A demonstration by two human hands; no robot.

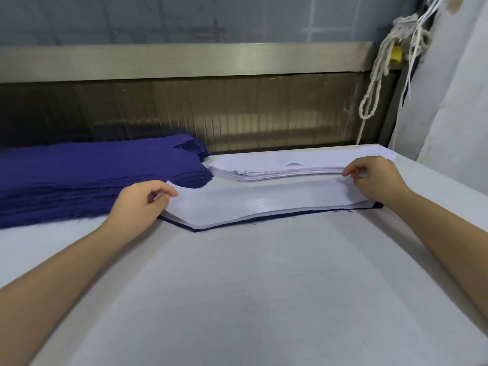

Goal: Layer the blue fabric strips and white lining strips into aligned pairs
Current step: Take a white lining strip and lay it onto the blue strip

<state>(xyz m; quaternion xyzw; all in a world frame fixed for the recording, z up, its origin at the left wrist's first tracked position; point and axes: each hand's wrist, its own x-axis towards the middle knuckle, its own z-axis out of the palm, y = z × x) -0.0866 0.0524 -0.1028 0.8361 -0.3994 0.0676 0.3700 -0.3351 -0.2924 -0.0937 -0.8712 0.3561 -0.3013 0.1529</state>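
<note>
— Where's the white strip [264, 204]?
— Near the table's [250, 286] far edge, lying over a blue strip [377, 205] that peeks out along the near side
— And the grips?
— Left hand [140, 200] pinches its left end and right hand [375, 178] its right end, so it spans between them

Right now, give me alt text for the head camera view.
The left hand and right hand pinch the ends of a white lining strip laid over a blue fabric strip on a white table. Behind lie a blue stack, left, and a white stack.
</note>
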